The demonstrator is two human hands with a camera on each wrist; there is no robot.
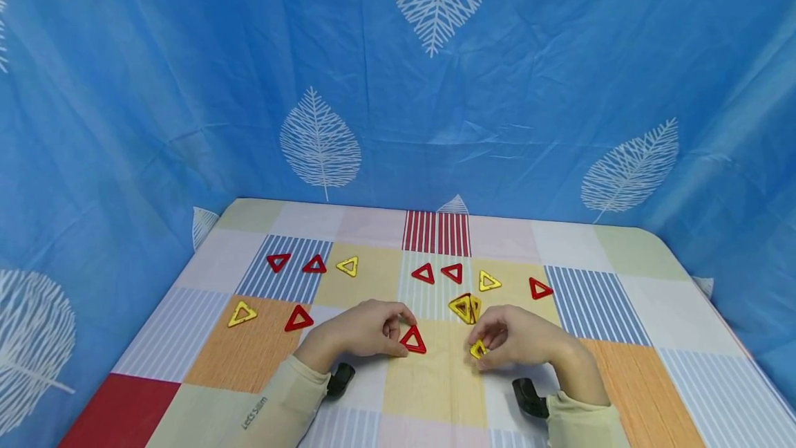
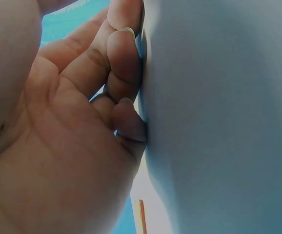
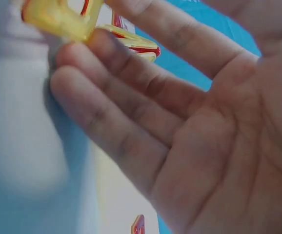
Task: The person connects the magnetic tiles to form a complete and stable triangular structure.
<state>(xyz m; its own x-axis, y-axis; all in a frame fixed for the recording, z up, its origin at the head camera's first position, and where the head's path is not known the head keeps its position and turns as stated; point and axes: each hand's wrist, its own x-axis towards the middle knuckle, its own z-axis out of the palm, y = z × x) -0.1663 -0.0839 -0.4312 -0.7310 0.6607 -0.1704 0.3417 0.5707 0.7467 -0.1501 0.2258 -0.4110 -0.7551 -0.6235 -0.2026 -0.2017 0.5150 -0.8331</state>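
My left hand point(image 1: 367, 327) holds a red triangle tile point(image 1: 419, 341) with a hollow centre between thumb and index finger, at the middle of the table. In the left wrist view its other fingers are curled against the tabletop, and the tile is out of sight. My right hand point(image 1: 522, 341) pinches a small yellow triangle tile point(image 1: 475, 349) between thumb and fingers; part of this tile point(image 3: 63, 24) shows at the top of the right wrist view. Just beyond that hand stands a joined group of yellow tiles point(image 1: 460, 308), with some red showing in it.
Behind the hands lie loose red tiles point(image 1: 452, 267) and yellow tiles point(image 1: 489, 287). More red point(image 1: 299, 327) and yellow tiles point(image 1: 242, 322) lie to the left, and one red tile point(image 1: 547, 291) to the right. A blue leaf-print curtain point(image 1: 398, 123) surrounds the table's patchwork cloth point(image 1: 435, 393).
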